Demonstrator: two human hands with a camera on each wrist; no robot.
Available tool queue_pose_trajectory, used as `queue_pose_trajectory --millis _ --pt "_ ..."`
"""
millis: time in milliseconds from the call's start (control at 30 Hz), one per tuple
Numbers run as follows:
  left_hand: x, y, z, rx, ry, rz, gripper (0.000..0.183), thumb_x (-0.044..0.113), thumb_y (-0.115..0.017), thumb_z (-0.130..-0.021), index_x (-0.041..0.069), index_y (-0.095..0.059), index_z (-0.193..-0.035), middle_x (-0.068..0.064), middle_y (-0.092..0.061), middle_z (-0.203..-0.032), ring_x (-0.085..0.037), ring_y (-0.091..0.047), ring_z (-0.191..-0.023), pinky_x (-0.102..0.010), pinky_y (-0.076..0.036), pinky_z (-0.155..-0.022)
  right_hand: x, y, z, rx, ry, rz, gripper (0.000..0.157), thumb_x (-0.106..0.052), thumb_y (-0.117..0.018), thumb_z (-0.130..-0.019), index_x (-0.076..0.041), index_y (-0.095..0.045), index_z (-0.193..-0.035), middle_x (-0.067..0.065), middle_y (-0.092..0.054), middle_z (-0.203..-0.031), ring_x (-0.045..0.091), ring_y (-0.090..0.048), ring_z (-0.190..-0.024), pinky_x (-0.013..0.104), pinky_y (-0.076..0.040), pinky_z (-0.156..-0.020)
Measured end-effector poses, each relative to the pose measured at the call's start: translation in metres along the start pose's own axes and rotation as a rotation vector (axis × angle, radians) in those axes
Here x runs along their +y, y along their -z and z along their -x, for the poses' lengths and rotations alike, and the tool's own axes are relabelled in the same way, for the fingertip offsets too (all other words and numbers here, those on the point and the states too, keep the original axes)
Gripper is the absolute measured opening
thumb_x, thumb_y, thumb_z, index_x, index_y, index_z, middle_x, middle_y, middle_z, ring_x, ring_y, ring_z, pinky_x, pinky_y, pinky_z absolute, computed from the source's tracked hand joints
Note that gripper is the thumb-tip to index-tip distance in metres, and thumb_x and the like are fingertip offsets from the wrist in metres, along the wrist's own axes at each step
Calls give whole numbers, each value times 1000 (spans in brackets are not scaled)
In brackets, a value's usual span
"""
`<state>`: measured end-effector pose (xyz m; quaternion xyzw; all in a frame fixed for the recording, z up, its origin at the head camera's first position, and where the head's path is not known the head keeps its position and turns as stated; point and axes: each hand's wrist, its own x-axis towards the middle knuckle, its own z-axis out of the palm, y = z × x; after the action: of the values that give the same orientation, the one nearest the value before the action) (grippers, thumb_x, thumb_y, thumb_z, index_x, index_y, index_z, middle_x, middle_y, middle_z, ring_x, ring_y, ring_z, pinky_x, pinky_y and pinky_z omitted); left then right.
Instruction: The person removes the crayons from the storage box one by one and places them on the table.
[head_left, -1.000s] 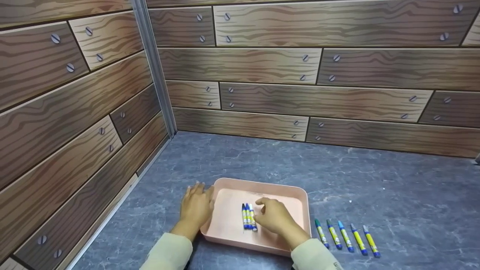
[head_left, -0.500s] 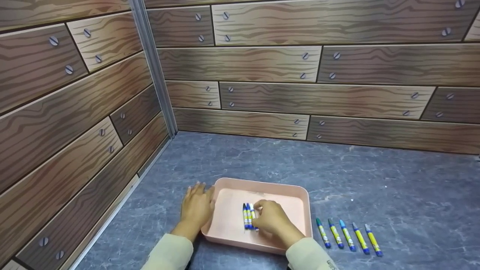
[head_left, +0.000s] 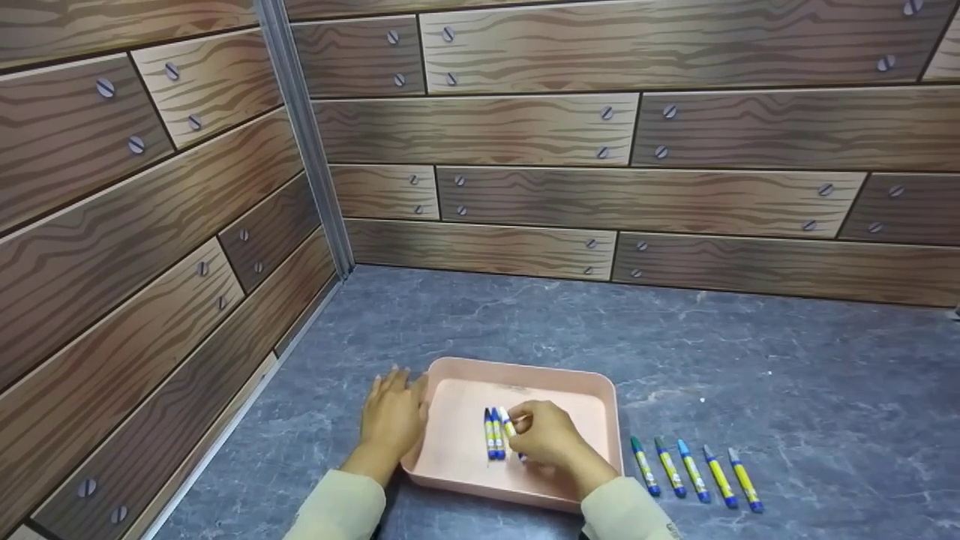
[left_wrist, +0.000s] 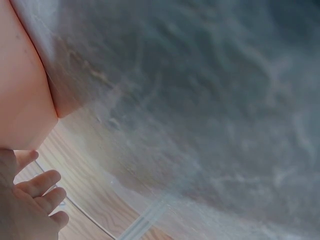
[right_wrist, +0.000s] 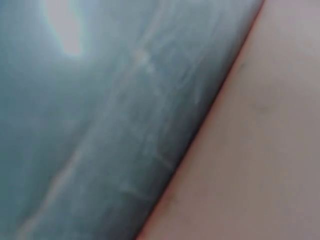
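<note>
A pink tray (head_left: 450,480) lies in front of the person. My left hand (head_left: 391,412) rests against its left side with the fingers extended; the left wrist view shows those fingers (left_wrist: 45,182) beside the tray's corner. Inside the tray, my right hand (head_left: 553,435) pinches a white crayon (head_left: 507,422) in a yellow wrapper between thumb and fingers. The crayon leans, its lower part partly hidden by the hand. Just left of it, a black crayon (head_left: 490,435) and a blue crayon (head_left: 498,435) lie side by side. In the right wrist view only the tray wall (right_wrist: 250,140) and tabletop show.
Several crayons (head_left: 694,471) in yellow wrappers lie in a spaced row on the dark marbled table (head_left: 750,352), right of the tray. Wood-patterned walls (head_left: 525,195) stand behind and to the left, meeting at a metal corner post (head_left: 315,150).
My right hand has closed its fingers on the white crayon and tilted it, its bottom end swinging right, away from the blue one. The left hand has stayed at the tray's side.
</note>
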<state>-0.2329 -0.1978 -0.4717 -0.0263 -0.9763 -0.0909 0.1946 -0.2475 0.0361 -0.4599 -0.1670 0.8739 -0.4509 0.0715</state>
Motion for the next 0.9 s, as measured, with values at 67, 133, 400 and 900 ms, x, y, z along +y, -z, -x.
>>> queue_pose_trajectory --millis 67,133,400,900 --pt "0 0 0 5 -2 1 37 21 -64 -88 8 -64 -122 -21 -57 -127 -39 -47 -124 -52 -30 -108 0 4 1 0 -23 -79 41 5 -62 -66 5 -65 -107 4 -59 -81 14 -56 -71 26 -54 -52" --pt "1 0 0 6 -2 0 37 21 -64 -88 8 -65 -122 -21 -57 -127 -39 -47 -124 -52 -30 -108 -1 9 3 0 -50 -156 44 6 -61 -67 5 -63 -111 6 -59 -85 14 -56 -69 26 -54 -51" --pt "2 1 -1 -24 2 -21 38 22 -62 -90 8 -63 -124 -20 -55 -130 -38 -46 -126 -52 -29 -109 -7 46 10 57 -81 -297 51 10 -57 -68 6 -61 -118 11 -58 -92 16 -57 -71 31 -56 -60" --pt "0 0 0 -34 12 -5 39 21 -64 -89 8 -62 -126 -21 -54 -130 -39 -45 -126 -52 -28 -109 56 160 55 146 -155 -178 55 4 -62 -81 13 -42 -132 25 -58 -111 19 -62 -82 37 -57 -72"
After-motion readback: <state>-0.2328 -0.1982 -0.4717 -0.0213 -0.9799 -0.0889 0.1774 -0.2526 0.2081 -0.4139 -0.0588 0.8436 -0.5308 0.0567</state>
